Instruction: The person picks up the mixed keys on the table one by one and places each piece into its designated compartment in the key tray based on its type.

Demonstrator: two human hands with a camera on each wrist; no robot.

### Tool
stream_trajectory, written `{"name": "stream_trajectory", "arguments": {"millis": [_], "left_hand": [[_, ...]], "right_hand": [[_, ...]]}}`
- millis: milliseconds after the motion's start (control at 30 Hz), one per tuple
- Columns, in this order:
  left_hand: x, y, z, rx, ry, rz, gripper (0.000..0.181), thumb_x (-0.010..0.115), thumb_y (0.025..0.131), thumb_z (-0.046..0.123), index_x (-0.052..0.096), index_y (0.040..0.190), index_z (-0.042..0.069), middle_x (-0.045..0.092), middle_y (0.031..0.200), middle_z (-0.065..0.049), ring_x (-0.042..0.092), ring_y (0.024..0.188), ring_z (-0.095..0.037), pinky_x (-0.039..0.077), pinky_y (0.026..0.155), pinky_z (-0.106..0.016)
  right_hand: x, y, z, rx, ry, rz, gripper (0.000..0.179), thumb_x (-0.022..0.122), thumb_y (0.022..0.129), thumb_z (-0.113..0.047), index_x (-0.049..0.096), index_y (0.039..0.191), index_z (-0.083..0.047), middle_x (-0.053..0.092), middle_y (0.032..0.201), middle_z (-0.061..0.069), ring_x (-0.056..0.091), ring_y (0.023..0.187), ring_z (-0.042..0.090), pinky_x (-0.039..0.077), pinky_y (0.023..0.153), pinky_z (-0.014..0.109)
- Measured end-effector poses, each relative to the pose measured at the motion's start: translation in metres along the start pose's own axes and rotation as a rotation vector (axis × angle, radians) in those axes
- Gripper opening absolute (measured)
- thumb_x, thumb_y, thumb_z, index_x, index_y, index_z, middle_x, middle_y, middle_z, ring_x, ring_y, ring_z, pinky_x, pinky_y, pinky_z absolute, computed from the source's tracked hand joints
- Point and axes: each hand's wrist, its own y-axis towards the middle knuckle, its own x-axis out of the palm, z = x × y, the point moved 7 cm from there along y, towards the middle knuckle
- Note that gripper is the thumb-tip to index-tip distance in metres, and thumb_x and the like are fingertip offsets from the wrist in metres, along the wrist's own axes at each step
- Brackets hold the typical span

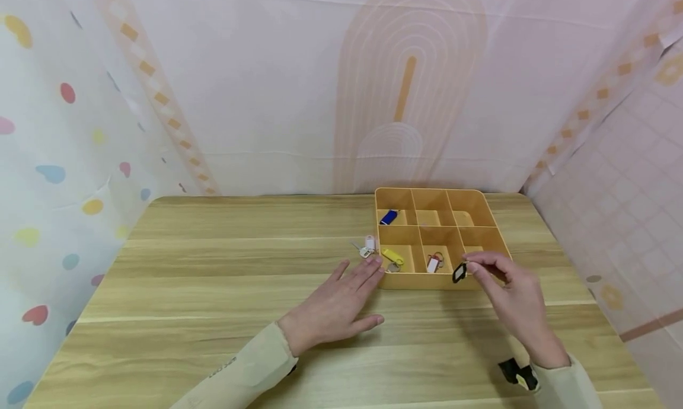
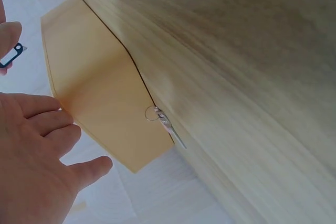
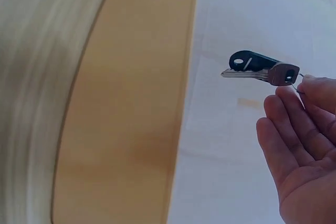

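Observation:
My right hand pinches a key ring between thumb and fingertips, above the front right of an orange divided tray. From the ring hang a key and a black key tag. The left hand, fingers straight, touches the tray's front left corner. Just beyond those fingertips, a key with a pale pink tag lies on the table against the tray's left side. Inside the tray are a blue key tag at back left, a yellow key tag at front left and a red-edged key tag at front middle.
The tray has several compartments and stands near the back edge of a wood-grain table. Patterned cloth hangs behind the table and on both sides. A black item shows at the right sleeve cuff.

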Motion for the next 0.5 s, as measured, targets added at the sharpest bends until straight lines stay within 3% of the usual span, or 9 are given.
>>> {"name": "stream_trajectory", "arguments": {"millis": [200, 500], "left_hand": [[-0.002, 0.001, 0.003, 0.002, 0.001, 0.002, 0.083, 0.051, 0.104, 0.058, 0.031, 0.161, 0.001, 0.022, 0.17, -0.014, 0.023, 0.156, -0.027, 0.025, 0.123, -0.058], [-0.003, 0.0, 0.003, -0.007, 0.004, 0.001, 0.082, 0.053, 0.103, 0.057, 0.033, 0.16, 0.001, 0.024, 0.169, -0.014, 0.022, 0.157, -0.027, 0.025, 0.123, -0.057]], "right_hand": [[-0.019, 0.008, 0.007, -0.007, -0.054, 0.065, 0.022, 0.073, 0.086, 0.017, 0.077, 0.1, 0.0, 0.077, 0.103, 0.01, 0.067, 0.092, -0.008, 0.051, 0.078, 0.006], [-0.031, 0.015, 0.032, 0.115, -0.094, 0.085, 0.014, 0.073, 0.093, 0.006, 0.078, 0.104, -0.001, 0.069, 0.101, -0.025, 0.066, 0.086, -0.009, 0.05, 0.072, 0.005]]}}
